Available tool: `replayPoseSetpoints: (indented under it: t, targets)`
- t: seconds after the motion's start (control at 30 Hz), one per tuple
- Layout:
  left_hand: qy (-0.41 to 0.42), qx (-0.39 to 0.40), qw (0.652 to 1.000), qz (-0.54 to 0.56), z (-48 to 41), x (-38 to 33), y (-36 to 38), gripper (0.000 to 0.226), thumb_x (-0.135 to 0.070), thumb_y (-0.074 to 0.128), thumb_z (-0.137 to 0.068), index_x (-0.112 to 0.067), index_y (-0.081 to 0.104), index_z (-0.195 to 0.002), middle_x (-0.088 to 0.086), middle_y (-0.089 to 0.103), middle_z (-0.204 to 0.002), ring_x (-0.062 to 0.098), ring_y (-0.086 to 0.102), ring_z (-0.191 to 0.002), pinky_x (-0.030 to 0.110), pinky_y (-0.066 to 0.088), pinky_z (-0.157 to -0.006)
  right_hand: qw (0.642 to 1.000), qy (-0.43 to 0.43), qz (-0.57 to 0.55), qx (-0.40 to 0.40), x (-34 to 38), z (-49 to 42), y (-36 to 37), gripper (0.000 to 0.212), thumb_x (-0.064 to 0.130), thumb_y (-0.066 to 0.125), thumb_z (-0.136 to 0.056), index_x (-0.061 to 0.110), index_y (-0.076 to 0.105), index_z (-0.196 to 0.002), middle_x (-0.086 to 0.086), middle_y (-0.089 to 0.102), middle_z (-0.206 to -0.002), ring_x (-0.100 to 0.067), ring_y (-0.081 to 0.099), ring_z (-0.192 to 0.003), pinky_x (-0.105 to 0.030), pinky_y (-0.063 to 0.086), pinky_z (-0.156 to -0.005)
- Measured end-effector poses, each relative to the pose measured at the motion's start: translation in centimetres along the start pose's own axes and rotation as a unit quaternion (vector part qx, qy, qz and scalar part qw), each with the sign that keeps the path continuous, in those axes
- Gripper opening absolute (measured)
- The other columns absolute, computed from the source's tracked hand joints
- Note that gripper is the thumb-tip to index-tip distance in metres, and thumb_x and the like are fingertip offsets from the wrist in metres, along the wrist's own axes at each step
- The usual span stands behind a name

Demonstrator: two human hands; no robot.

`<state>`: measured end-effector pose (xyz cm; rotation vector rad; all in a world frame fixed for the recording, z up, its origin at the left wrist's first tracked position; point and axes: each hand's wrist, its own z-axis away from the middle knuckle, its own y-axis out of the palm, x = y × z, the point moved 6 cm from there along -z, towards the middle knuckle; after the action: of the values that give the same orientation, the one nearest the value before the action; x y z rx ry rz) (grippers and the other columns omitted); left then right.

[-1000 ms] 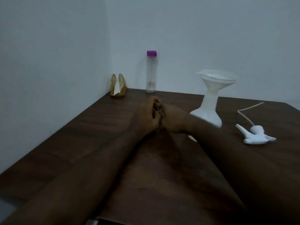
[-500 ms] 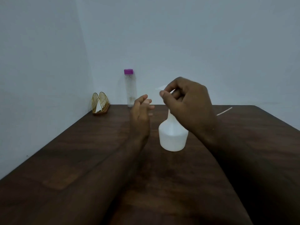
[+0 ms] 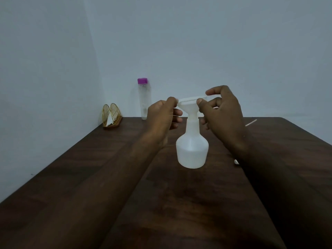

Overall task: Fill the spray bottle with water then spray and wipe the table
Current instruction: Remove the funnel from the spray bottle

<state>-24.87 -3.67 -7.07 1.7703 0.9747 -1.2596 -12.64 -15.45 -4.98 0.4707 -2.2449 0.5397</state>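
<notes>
- Step in hand, judged from the layout: seating the funnel (image 3: 188,104) in the neck of the spray bottle (image 3: 192,151) before any water is poured.
- Position: the spray bottle stands upright on the table (image 3: 107,168), near its middle, between the two forearms. The funnel's spout sits in the neck and its rim looks close to level.
- Grip, left hand (image 3: 161,115): the thumb and curled fingers pinch the left edge of the rim, a narrow hold.
- Grip, right hand (image 3: 222,112): the thumb and forefinger close on the right edge of the rim and the other fingers hang loose beside the neck.
- Press straight down with light, equal force on both sides. Uneven force probably tilts the spout or rocks the bottle.
- The bottle looks empty and light, so nothing but its base steadies it. Move one hand to the neck before releasing the funnel.
- Check that the rim stays level once released. A tilted funnel is likely to spill onto the table.
- Water source: the water bottle (image 3: 143,99) stands at the back wall, well apart, with its purple cap (image 3: 142,81) on. It needs uncapping first.
- The dip tube (image 3: 251,122) shows behind the right hand. The spray head is mostly hidden by the right arm.
</notes>
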Motion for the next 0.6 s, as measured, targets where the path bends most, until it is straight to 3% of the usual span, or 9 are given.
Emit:
replayPoseSetpoints:
  t: [0.1,0.2,0.3,0.47,0.6]
  targets:
    - [-0.028,0.027,0.998,0.044,1.6,0.1,0.6,0.015,-0.023,0.059,-0.091,-0.009,0.061,-0.084,0.000,0.061,-0.059,0.011,0.053,-0.049,0.022,0.043,-0.047,0.997,0.062,-0.042,-0.005,-0.2,0.4,0.0,0.019,0.028,0.059,-0.095,0.011,0.053,-0.100,-0.010,0.071,-0.078,-0.015,0.066,-0.051,-0.034,0.055,-0.052]
    - [-0.028,0.048,0.997,0.047,2.7,0.0,1.2,0.018,-0.024,0.063,-0.091,-0.012,0.060,-0.079,0.000,0.061,-0.061,0.009,0.053,-0.048,0.022,0.042,-0.046,0.987,0.136,-0.071,0.056,0.1,1.0,0.8,0.043,0.043,0.056,-0.096,0.001,0.062,-0.090,-0.011,0.071,-0.071,-0.018,0.062,-0.049,-0.032,0.049,-0.049]
    - [0.012,0.062,0.998,-0.017,3.4,-0.3,2.0,0.026,-0.031,0.064,-0.092,-0.012,0.060,-0.075,0.000,0.063,-0.061,0.008,0.054,-0.048,0.022,0.045,-0.049,0.975,0.179,-0.084,0.103,0.7,1.5,1.1,0.056,0.058,0.057,-0.091,0.003,0.067,-0.083,-0.009,0.067,-0.063,-0.018,0.061,-0.050,-0.028,0.046,-0.049]
    - [0.068,0.066,0.992,-0.079,3.8,-0.7,1.7,0.027,-0.027,0.058,-0.094,-0.006,0.062,-0.079,0.004,0.061,-0.061,0.010,0.055,-0.047,0.024,0.044,-0.047,0.961,0.219,-0.099,0.137,0.3,1.3,0.7,0.037,0.044,0.066,-0.089,0.008,0.069,-0.083,-0.006,0.069,-0.066,-0.013,0.059,-0.048,-0.024,0.044,-0.046]
    - [0.145,0.021,0.978,-0.147,2.9,1.1,-0.1,0.022,-0.029,0.061,-0.090,-0.011,0.060,-0.077,0.001,0.059,-0.065,0.012,0.056,-0.059,0.030,0.048,-0.058,0.953,0.255,-0.106,0.126,-0.4,0.7,-0.2,0.025,0.031,0.062,-0.093,0.007,0.067,-0.088,-0.005,0.069,-0.067,-0.011,0.057,-0.045,-0.022,0.043,-0.042]
